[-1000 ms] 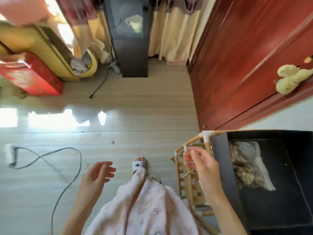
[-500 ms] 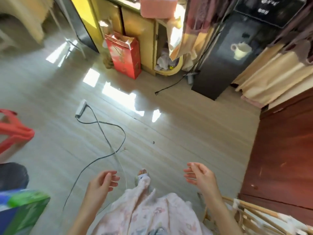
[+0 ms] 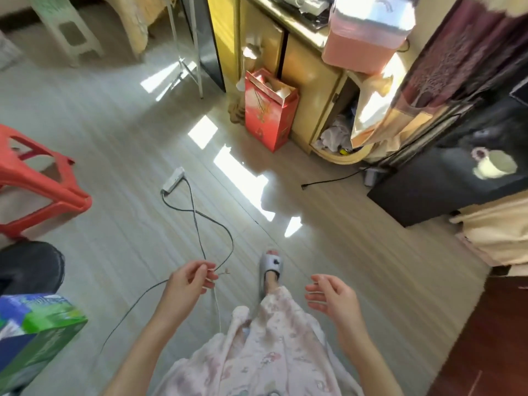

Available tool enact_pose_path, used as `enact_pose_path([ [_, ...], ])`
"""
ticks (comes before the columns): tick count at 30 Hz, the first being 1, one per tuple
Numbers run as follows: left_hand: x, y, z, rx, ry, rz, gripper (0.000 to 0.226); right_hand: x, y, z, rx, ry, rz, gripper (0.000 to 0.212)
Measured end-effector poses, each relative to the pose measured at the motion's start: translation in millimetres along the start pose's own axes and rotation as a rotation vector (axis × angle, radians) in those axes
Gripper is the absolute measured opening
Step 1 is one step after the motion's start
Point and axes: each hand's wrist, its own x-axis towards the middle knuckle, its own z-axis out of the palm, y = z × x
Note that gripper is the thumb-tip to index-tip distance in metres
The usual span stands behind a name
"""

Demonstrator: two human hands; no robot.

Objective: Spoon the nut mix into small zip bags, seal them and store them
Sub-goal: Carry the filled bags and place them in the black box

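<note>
**Both hands empty above a pale plank floor**

Red paper gift bag (image 3: 270, 110), tall and boxy, standing open on the floor against the yellow cabinet (image 3: 311, 78); pale crumpled paper or cloth showing at its mouth, contents otherwise unclear. Open cabinet compartment at floor level, stuffed with crumpled white cloth or plastic. Pink lidded plastic tub (image 3: 368, 32) on the cabinet top, contents hidden. Glossy green-and-blue carton (image 3: 31, 335) at the lower left edge, closed.

Left hand (image 3: 190, 281) held over the floor, fingers loosely curled and slightly apart, gripping nothing. Right hand (image 3: 333, 295) likewise bare, fingers relaxed and spread, palm turned inward. No nut mix, spoon or zip bags anywhere in view.

Smooth, shiny floor (image 3: 114, 155) with bright sun patches. White rectangular power strip (image 3: 173, 179) lying flat, thin dark cable (image 3: 205, 221) looping from it. Red moulded plastic stool (image 3: 37, 181) at the left edge. Grey slipper (image 3: 271, 264) below soft pink fleece clothing. Black cabinet (image 3: 457, 172) with a cup picture at right.
</note>
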Motion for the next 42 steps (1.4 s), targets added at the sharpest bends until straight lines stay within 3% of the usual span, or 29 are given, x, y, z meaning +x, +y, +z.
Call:
enact_pose_path([
  [15,166,124,12,-0.238,0.392,-0.094,0.026,212,-229,72,-0.302,-0.286,-0.113,0.018],
  [21,214,136,4,-0.333,0.509,-0.189,0.025,274,-286,127,-0.395,-0.359,-0.111,0.015],
  [28,311,159,-30,-0.393,0.559,-0.278,0.022,343,-350,217,-0.419,-0.418,-0.105,0.014],
  [42,583,313,-198,-0.192,0.444,-0.102,0.029,458,-511,429,-0.399,-0.459,-0.097,0.019],
])
